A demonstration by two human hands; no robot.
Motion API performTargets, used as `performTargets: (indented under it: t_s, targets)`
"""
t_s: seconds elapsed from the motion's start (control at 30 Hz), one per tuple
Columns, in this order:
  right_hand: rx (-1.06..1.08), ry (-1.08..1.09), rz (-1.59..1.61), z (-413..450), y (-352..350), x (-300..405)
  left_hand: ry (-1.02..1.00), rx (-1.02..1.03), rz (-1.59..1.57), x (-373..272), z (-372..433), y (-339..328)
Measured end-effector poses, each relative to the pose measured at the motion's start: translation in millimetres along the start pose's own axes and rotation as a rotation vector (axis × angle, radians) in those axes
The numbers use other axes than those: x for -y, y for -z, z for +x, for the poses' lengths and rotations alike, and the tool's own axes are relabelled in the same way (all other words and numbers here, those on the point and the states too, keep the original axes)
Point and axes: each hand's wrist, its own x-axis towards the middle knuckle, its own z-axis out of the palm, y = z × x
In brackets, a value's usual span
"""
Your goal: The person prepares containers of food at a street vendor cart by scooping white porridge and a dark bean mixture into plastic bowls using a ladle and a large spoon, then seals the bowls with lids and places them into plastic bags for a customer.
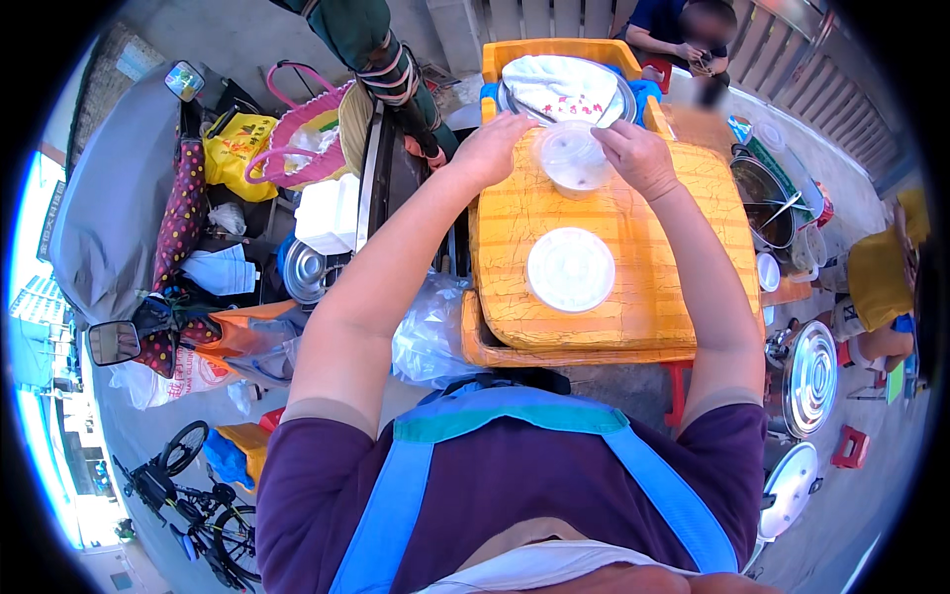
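My right hand [640, 160] is at the right rim of a clear round plastic container [573, 160], with thumb and fingers closed on that edge. My left hand [496, 147] lies just left of the container, near the edge of the yellow cover [512, 223]; whether it holds anything is unclear. A round translucent plastic lid [571, 269] rests flat on the cover, nearer to my body. Beyond the hands, a white cloth [557, 85] with red markings lies on a round metal tray [629, 111].
A metal pot [768, 200] with a ladle stands at the right, beside clear containers. Left of the yellow surface are a white foam box [329, 215] and a plastic bag [430, 330]. A seated person [672, 41] is at the upper right. Large lidded pots [810, 379] stand lower right.
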Motion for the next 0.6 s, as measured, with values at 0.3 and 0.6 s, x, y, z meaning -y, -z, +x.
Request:
performTargets:
  t_s: [0.3,0.6]
  targets:
    - [0.211,0.119,-0.067,-24.7,15.5,-4.2,0.151,0.071,-0.383,-45.0,45.4,-43.0]
    - [0.303,-1.472,1.472,-35.9,7.7,10.1,-0.023,0.249,0.038,-66.5,31.9,-42.3]
